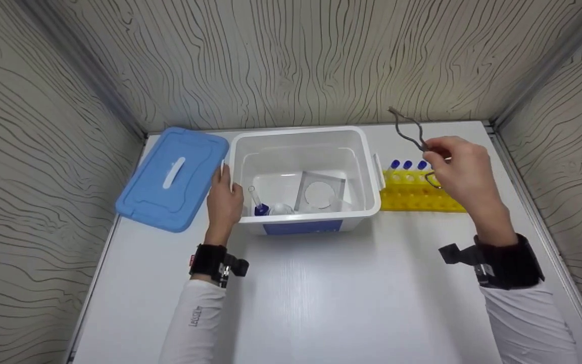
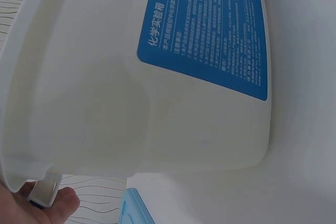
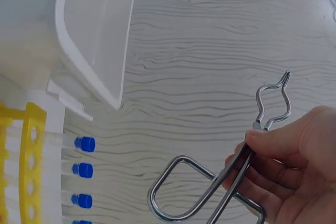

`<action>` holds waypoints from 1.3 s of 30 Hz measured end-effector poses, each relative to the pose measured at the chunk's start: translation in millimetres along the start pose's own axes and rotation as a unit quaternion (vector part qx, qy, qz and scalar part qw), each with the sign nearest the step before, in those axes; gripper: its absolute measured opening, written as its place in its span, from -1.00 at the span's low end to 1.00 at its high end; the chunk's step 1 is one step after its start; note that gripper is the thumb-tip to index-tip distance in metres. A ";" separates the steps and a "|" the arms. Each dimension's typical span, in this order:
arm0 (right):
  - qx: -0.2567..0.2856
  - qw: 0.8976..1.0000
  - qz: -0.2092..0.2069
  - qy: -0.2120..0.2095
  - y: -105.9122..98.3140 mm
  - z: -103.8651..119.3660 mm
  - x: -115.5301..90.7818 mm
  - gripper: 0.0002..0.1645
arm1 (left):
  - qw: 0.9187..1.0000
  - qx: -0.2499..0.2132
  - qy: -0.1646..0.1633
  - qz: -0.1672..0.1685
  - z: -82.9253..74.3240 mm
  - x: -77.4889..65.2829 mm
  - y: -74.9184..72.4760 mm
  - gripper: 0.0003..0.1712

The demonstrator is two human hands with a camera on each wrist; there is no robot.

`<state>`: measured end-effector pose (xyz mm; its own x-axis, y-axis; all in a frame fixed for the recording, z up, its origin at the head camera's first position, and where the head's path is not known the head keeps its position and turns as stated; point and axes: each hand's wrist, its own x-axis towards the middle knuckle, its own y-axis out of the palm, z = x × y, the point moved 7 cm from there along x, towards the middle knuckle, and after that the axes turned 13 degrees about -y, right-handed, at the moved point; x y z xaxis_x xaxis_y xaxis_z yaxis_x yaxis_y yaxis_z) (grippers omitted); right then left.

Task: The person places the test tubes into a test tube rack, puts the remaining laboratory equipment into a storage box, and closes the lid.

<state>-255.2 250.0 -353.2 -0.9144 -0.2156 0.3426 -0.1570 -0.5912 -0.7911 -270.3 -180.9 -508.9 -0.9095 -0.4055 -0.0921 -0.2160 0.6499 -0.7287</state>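
My right hand [image 1: 465,172] holds metal crucible tongs [image 3: 257,126] up above the yellow test tube rack [image 1: 412,199]. Thumb and fingers pinch them near the pivot, with the curved tips pointing up and away. My left hand [image 1: 224,202] is at the left side of a white plastic bin [image 1: 311,217], its fingers curled round the side handle [image 2: 48,190]. Inside the bin lie a grey square gauze with a white disc [image 1: 320,194], a narrow glass piece with a dark blue bottom [image 1: 261,208] and a roundish clear piece [image 1: 282,209], partly hidden by the front wall.
Left of the bin lies its blue lid [image 1: 142,189] with a white handle. Tubes with blue caps [image 3: 83,170] stand in the rack, close to the bin's right handle [image 1: 379,172]. Patterned walls [image 1: 296,60] enclose the white table [image 1: 321,298] at the back and sides.
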 end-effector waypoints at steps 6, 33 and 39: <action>0.023 0.997 0.019 -0.067 22.5 34.9 21.0 -0.72 | 1.000 -0.005 0.004 -0.006 0.7 -0.1 -1.3 -0.31; -0.058 0.938 0.304 -0.157 179.3 68.1 83.9 -0.72 | 1.000 -0.014 -0.001 -0.007 1.5 -3.1 -1.9 -0.31; -0.115 0.907 0.362 -0.182 207.9 62.3 85.5 -0.72 | 1.000 -0.020 0.001 -0.013 2.1 -2.9 -1.6 -0.31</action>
<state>-342.8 60.2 -456.8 -0.6317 -0.7494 -0.1984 0.3245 -0.0232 -0.9456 -266.6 -182.1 -508.9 -0.9042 -0.4209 -0.0725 -0.2528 0.6642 -0.7035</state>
